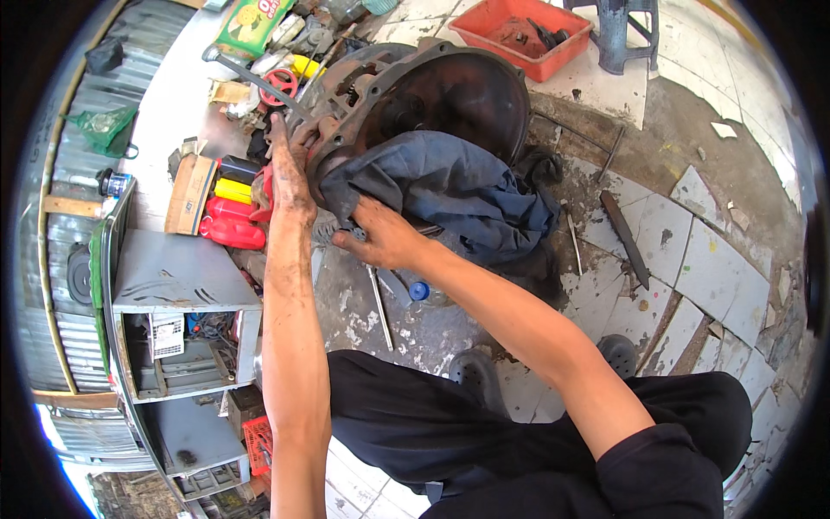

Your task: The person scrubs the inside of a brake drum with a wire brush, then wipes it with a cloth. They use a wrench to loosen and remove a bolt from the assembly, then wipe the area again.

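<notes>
A large metal gearbox housing (447,71) with a wide open bell stands before me. My left hand (290,162), smeared with grease, is at the housing's left side; its fingers are partly hidden, so its grip is unclear. A metal shaft (256,79) sticks out up and left from the housing near that hand. A dark blue cloth (447,181) drapes over the lower edge of the bell. My right hand (382,237) is at the cloth's left end, its fingertips under or in the fabric and its thumb apart.
A red plastic tray (525,39) with parts lies beyond the housing, beside a grey stool (622,32). Red bottles (237,224) and a metal cabinet (185,269) stand at left. A flat dark bar (624,240), a screwdriver (574,243) and a metal rod (380,308) lie on the broken-tile floor.
</notes>
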Tool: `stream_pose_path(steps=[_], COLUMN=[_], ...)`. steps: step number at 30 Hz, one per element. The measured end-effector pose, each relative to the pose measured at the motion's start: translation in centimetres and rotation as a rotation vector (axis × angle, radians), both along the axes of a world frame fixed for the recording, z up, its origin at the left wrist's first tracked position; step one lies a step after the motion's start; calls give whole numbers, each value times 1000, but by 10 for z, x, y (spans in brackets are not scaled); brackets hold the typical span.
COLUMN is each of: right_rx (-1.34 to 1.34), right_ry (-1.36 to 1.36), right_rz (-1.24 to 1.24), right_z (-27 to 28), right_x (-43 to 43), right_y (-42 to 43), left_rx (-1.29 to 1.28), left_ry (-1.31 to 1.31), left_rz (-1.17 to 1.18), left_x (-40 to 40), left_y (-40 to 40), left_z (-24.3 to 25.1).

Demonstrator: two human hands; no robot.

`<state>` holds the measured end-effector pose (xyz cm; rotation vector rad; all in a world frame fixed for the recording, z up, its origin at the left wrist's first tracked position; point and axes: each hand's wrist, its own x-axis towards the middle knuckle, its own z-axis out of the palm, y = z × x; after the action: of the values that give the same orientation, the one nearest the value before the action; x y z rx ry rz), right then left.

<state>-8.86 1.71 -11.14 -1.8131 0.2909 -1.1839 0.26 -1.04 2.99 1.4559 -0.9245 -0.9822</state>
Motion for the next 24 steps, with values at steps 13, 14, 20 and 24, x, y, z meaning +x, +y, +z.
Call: stream_pose_path(steps=[13, 14, 20, 24], right_rx=[347, 302, -111, -317], right_ry=[735, 810, 1258, 1174], right_rz=[191, 149, -383, -697], right_z=[-85, -93, -142, -162], right_x=[-25, -33, -110, -146], right_y=[-3, -6, -31, -44], left_rx=[-40, -34, -32, 0], left_ry=[-127, -130, -87, -104], left_rz=[20, 19, 4, 26], left_x=[26, 28, 30, 26], left_y=[-8, -7, -13, -9], left_z=[-17, -17, -16, -17])
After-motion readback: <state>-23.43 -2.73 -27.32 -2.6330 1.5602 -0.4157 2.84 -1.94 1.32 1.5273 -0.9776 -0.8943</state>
